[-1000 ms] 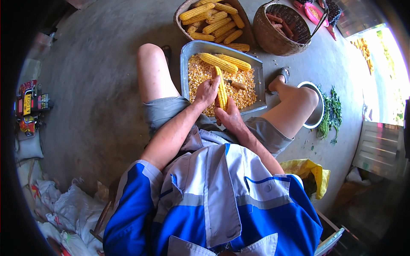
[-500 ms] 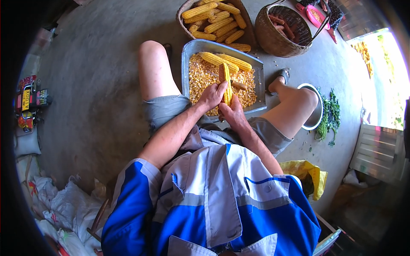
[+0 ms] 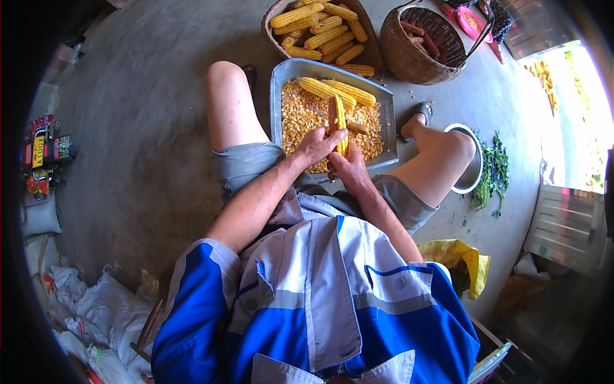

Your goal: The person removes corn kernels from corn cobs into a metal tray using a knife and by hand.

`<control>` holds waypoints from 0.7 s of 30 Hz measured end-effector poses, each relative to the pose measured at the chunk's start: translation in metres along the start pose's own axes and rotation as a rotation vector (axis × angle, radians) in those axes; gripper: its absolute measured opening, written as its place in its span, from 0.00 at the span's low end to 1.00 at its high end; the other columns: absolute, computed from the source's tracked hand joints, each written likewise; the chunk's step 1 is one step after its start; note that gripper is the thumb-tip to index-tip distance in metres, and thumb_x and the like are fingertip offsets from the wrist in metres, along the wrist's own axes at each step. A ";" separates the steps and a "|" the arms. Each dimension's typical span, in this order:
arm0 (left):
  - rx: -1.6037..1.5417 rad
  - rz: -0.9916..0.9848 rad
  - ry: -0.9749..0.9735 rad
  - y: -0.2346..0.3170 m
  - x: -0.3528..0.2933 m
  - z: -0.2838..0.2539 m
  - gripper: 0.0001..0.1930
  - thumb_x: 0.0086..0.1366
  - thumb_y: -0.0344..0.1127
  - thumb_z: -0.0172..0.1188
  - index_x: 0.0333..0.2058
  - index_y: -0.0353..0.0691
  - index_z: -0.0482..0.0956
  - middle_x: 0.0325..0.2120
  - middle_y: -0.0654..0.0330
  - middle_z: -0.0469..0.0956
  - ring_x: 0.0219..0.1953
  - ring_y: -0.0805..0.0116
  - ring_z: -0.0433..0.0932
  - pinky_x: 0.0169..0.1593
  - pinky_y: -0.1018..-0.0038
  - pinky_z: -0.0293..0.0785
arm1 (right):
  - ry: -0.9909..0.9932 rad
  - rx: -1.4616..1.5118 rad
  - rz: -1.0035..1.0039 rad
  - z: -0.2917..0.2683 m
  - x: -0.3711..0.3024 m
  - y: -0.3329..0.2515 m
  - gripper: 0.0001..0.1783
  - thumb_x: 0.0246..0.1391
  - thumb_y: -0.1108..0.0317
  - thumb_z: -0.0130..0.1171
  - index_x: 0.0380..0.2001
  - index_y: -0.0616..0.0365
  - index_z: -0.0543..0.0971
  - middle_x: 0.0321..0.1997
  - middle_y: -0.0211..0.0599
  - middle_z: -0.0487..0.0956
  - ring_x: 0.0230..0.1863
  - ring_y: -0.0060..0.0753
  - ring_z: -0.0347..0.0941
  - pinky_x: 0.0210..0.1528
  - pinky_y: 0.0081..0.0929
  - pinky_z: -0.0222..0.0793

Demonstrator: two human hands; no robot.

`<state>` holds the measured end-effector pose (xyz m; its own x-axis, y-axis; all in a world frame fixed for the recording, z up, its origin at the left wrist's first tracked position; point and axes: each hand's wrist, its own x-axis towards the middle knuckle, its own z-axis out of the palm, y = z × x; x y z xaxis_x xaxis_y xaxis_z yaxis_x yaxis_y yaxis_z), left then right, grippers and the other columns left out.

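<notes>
A partly stripped corn cob (image 3: pixel 340 116) points away from me, with yellow kernels along one side and a bare reddish-brown strip along the other. My left hand (image 3: pixel 315 146) is closed around its left side, the thumb laid across the kernels. Closed at the near end of the cob is my right hand (image 3: pixel 349 169). Beneath both hands, a grey metal scoop-shaped tray (image 3: pixel 276 105) holds loose kernels (image 3: pixel 299 121). Two full corn ears (image 3: pixel 352 95) lie at its far side, and a bare brown cob (image 3: pixel 357 128) rests on the kernels to the right.
Beyond the tray stands a basket of corn ears (image 3: pixel 327 40). To its right is a woven basket (image 3: pixel 409 63) with bare cobs. A pink bowl (image 3: pixel 472 24) sits farther back. By my right knee are a metal basin (image 3: pixel 477 168) and green leaves (image 3: pixel 494 169).
My left thumb has moved from pointing up along the cob to lying across its kernels. The right hand keeps its hold at the near end.
</notes>
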<state>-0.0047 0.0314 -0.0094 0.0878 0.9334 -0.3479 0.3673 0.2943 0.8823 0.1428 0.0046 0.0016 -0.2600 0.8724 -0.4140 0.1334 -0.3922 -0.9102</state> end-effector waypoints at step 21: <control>-0.116 0.070 -0.080 0.000 -0.004 -0.002 0.26 0.67 0.54 0.54 0.42 0.30 0.78 0.31 0.55 0.80 0.35 0.69 0.78 0.40 0.72 0.74 | -0.008 0.098 -0.053 0.000 0.000 -0.008 0.20 0.56 0.68 0.58 0.49 0.61 0.66 0.29 0.33 0.73 0.25 0.23 0.71 0.23 0.24 0.68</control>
<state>-0.0073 0.0279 -0.0072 0.1849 0.9345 -0.3042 0.2486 0.2550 0.9344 0.1422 0.0078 0.0085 -0.2718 0.8905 -0.3648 0.0248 -0.3725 -0.9277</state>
